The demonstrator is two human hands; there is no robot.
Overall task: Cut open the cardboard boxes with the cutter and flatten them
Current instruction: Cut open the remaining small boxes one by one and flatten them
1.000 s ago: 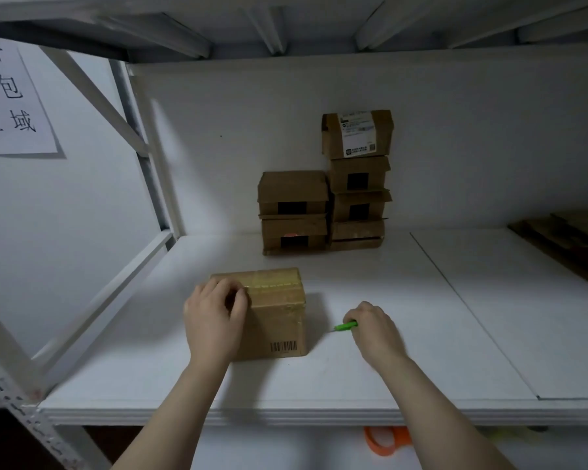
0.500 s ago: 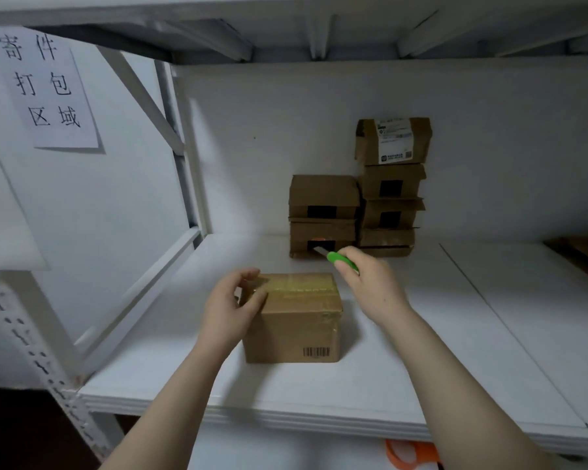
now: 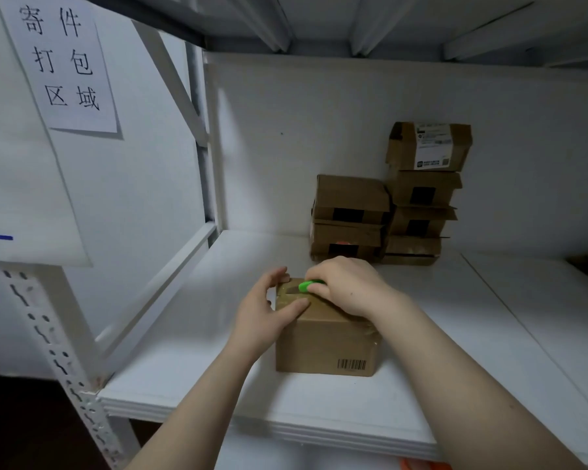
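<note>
A taped brown cardboard box [image 3: 325, 344] with a barcode on its front stands on the white shelf [image 3: 197, 368]. My left hand [image 3: 265, 310] holds the box's top left corner, thumb across the taped top and fingers over the far edge. My right hand [image 3: 348, 286] grips a green cutter [image 3: 307, 285] over the box's top. The cutter's blade lies on the tape near the left end of the lid.
Several small cardboard boxes [image 3: 387, 212] are stacked against the back wall, the top one bearing a white label. A paper sign [image 3: 62, 62] hangs at upper left beside the rack's diagonal brace [image 3: 157, 293]. Something orange [image 3: 421, 465] shows below the shelf.
My right hand has brought the cutter from behind the box down onto its taped top. My left hand has shifted its grip onto the top left corner. The camera has moved closer.
</note>
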